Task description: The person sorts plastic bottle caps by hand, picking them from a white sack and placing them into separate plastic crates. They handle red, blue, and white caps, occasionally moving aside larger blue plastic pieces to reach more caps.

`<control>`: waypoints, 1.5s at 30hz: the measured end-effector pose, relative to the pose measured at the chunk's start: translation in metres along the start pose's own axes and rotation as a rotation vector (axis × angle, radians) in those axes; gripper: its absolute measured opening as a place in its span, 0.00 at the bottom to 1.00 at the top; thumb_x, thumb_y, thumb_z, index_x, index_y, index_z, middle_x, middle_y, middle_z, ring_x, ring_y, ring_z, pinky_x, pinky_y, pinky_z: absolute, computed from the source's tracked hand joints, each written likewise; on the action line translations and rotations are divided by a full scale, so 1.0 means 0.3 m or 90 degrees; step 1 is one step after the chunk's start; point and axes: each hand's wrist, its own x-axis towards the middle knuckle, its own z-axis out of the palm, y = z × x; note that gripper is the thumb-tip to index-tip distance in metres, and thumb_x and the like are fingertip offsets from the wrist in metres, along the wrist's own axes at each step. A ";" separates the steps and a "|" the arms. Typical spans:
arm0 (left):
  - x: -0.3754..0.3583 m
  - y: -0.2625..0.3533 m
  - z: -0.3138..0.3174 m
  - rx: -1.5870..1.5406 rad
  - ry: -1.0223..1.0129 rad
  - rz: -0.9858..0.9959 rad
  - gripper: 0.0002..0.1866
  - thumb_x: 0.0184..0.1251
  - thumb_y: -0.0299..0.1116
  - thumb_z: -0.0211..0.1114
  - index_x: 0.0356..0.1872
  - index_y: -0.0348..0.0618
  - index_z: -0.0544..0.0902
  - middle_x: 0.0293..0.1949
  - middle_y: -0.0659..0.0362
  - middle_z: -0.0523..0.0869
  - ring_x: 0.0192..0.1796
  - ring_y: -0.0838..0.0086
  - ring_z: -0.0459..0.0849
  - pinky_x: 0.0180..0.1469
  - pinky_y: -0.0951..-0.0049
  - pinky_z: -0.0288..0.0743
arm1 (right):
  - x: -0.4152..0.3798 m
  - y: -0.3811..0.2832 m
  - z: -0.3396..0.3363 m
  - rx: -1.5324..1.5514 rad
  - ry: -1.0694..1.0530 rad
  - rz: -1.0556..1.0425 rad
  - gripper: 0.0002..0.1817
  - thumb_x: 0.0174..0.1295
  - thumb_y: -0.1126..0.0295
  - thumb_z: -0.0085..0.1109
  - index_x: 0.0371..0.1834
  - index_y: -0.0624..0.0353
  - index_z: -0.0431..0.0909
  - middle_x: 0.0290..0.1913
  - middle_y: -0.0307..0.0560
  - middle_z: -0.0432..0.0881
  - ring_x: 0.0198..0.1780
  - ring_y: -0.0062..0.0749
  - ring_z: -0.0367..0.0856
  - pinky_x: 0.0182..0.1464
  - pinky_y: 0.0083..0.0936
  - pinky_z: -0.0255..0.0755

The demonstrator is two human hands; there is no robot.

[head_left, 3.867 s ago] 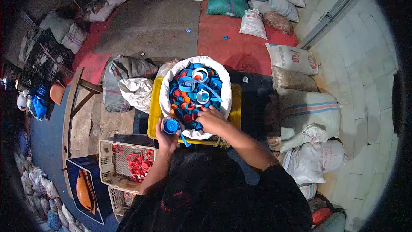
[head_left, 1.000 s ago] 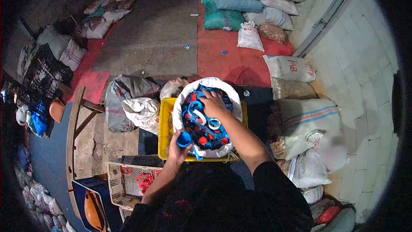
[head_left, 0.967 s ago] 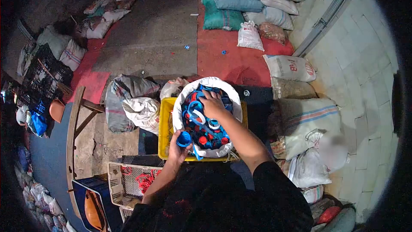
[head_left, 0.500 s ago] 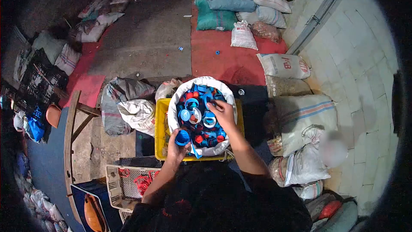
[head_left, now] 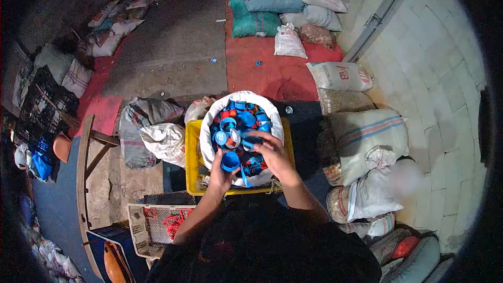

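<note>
left hand (head_left: 220, 170): closed around a stack of blue caps (head_left: 229, 161), at the near rim of the sack, centre frame
right hand (head_left: 275, 154): fingers curled over the pile, pinching a dark blue piece (head_left: 251, 140); grip detail too small to be sure
white sack (head_left: 209, 120): open mouth, full of mixed blue, red and white caps (head_left: 238, 123), sits in a yellow crate (head_left: 191, 157)
technique: likely best to keep the stack upright just beside the pile, so each pick is a short move and seats square
white basket (head_left: 144, 225): lower left, holds red caps (head_left: 170, 224)
surroundings: filled sacks (head_left: 367, 141) right, more stacked at upper centre
</note>
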 end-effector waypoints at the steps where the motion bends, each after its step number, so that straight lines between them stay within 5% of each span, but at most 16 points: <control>1: -0.003 0.001 0.005 0.013 -0.004 0.006 0.22 0.78 0.61 0.54 0.47 0.54 0.79 0.39 0.63 0.86 0.39 0.77 0.86 0.33 0.73 0.84 | -0.014 -0.033 0.025 -0.096 -0.004 -0.014 0.16 0.66 0.70 0.68 0.57 0.57 0.83 0.50 0.39 0.86 0.48 0.20 0.81 0.48 0.19 0.72; 2: 0.012 -0.010 -0.010 0.003 -0.023 0.004 0.21 0.80 0.59 0.52 0.49 0.53 0.79 0.43 0.62 0.87 0.42 0.74 0.86 0.43 0.67 0.85 | -0.020 -0.008 -0.003 -0.325 -0.040 0.010 0.16 0.64 0.67 0.71 0.54 0.56 0.84 0.48 0.38 0.85 0.46 0.18 0.79 0.46 0.19 0.71; 5: 0.058 -0.053 -0.031 -0.039 -0.077 0.054 0.22 0.82 0.58 0.49 0.52 0.52 0.79 0.45 0.61 0.87 0.45 0.70 0.86 0.52 0.62 0.83 | -0.034 -0.009 0.065 -0.656 -0.084 -0.322 0.16 0.57 0.64 0.75 0.46 0.57 0.85 0.50 0.47 0.86 0.50 0.43 0.84 0.54 0.37 0.74; 6: 0.079 -0.061 -0.038 -0.055 -0.087 0.056 0.22 0.84 0.56 0.46 0.55 0.51 0.79 0.46 0.61 0.87 0.48 0.69 0.86 0.53 0.62 0.81 | -0.048 -0.010 0.083 -0.715 -0.094 -0.289 0.14 0.59 0.62 0.72 0.44 0.58 0.86 0.53 0.50 0.85 0.53 0.52 0.82 0.58 0.43 0.72; 13: 0.046 -0.041 -0.028 -0.107 -0.115 0.008 0.19 0.84 0.52 0.47 0.56 0.52 0.79 0.47 0.60 0.87 0.47 0.69 0.86 0.49 0.64 0.81 | -0.076 0.037 0.118 -0.790 -0.111 -0.294 0.15 0.65 0.60 0.68 0.46 0.59 0.88 0.61 0.51 0.81 0.60 0.49 0.77 0.64 0.43 0.69; 20: 0.069 -0.059 -0.089 -0.043 -0.066 0.015 0.14 0.80 0.47 0.54 0.54 0.52 0.78 0.47 0.58 0.87 0.48 0.68 0.88 0.50 0.63 0.84 | -0.107 0.066 0.148 -0.850 -0.157 -0.255 0.22 0.68 0.56 0.65 0.59 0.58 0.82 0.72 0.56 0.66 0.68 0.55 0.69 0.68 0.50 0.64; 26: 0.050 -0.051 -0.089 -0.093 -0.057 -0.031 0.18 0.80 0.51 0.52 0.56 0.51 0.78 0.46 0.58 0.87 0.45 0.67 0.88 0.46 0.65 0.86 | -0.082 -0.022 0.156 -0.811 -0.174 -0.310 0.23 0.66 0.56 0.66 0.60 0.55 0.81 0.70 0.57 0.70 0.66 0.56 0.73 0.66 0.48 0.67; 27: 0.059 -0.049 -0.115 -0.076 -0.104 -0.049 0.18 0.79 0.50 0.52 0.55 0.51 0.78 0.45 0.59 0.87 0.43 0.69 0.87 0.42 0.67 0.86 | -0.069 -0.059 0.149 -0.761 -0.189 -0.256 0.25 0.68 0.60 0.65 0.67 0.55 0.77 0.72 0.58 0.69 0.70 0.55 0.73 0.70 0.44 0.67; 29: 0.088 -0.044 -0.181 -0.042 -0.198 -0.086 0.16 0.79 0.50 0.53 0.53 0.52 0.79 0.42 0.60 0.87 0.40 0.71 0.87 0.35 0.70 0.85 | -0.009 -0.057 0.090 -0.710 -0.081 -0.279 0.29 0.68 0.61 0.65 0.70 0.59 0.73 0.68 0.60 0.74 0.67 0.58 0.75 0.68 0.44 0.69; 31: 0.054 -0.029 -0.123 -0.034 -0.086 -0.048 0.14 0.78 0.48 0.54 0.51 0.52 0.80 0.41 0.62 0.87 0.39 0.74 0.87 0.29 0.73 0.83 | 0.065 -0.040 0.008 -0.727 0.027 -0.295 0.30 0.68 0.59 0.64 0.70 0.62 0.71 0.61 0.65 0.78 0.61 0.62 0.78 0.63 0.49 0.72; 36: 0.066 -0.035 -0.160 0.005 -0.057 0.040 0.14 0.79 0.48 0.54 0.51 0.53 0.80 0.43 0.63 0.87 0.41 0.74 0.87 0.35 0.70 0.81 | 0.150 0.100 -0.204 -0.974 -0.067 -0.218 0.26 0.69 0.57 0.64 0.66 0.59 0.76 0.62 0.60 0.79 0.60 0.60 0.79 0.59 0.47 0.74; 39: 0.067 -0.044 -0.188 -0.036 -0.005 0.040 0.15 0.79 0.48 0.54 0.52 0.53 0.81 0.45 0.64 0.87 0.42 0.73 0.87 0.38 0.67 0.80 | 0.242 0.040 -0.195 -0.928 -0.151 0.143 0.22 0.68 0.56 0.64 0.61 0.55 0.79 0.60 0.58 0.81 0.56 0.57 0.82 0.55 0.45 0.77; 40: 0.072 -0.040 -0.196 -0.029 -0.055 0.040 0.15 0.80 0.48 0.53 0.52 0.53 0.80 0.44 0.64 0.87 0.42 0.73 0.86 0.37 0.68 0.80 | 0.262 0.026 -0.188 -0.947 -0.114 0.087 0.20 0.65 0.58 0.67 0.58 0.51 0.80 0.56 0.57 0.83 0.52 0.55 0.84 0.50 0.44 0.79; 44: 0.065 -0.038 -0.173 -0.006 -0.033 0.052 0.16 0.81 0.49 0.52 0.52 0.52 0.80 0.44 0.64 0.87 0.40 0.74 0.86 0.36 0.70 0.79 | 0.397 0.185 -0.278 -0.981 0.000 -0.241 0.30 0.58 0.61 0.72 0.66 0.48 0.76 0.59 0.54 0.83 0.59 0.55 0.80 0.62 0.46 0.72; 45: 0.064 -0.037 -0.178 -0.002 -0.045 0.053 0.16 0.81 0.49 0.52 0.52 0.52 0.80 0.43 0.64 0.87 0.40 0.74 0.85 0.36 0.70 0.79 | 0.409 0.191 -0.271 -0.989 -0.020 -0.205 0.31 0.58 0.61 0.72 0.67 0.48 0.75 0.60 0.54 0.82 0.60 0.55 0.80 0.64 0.47 0.70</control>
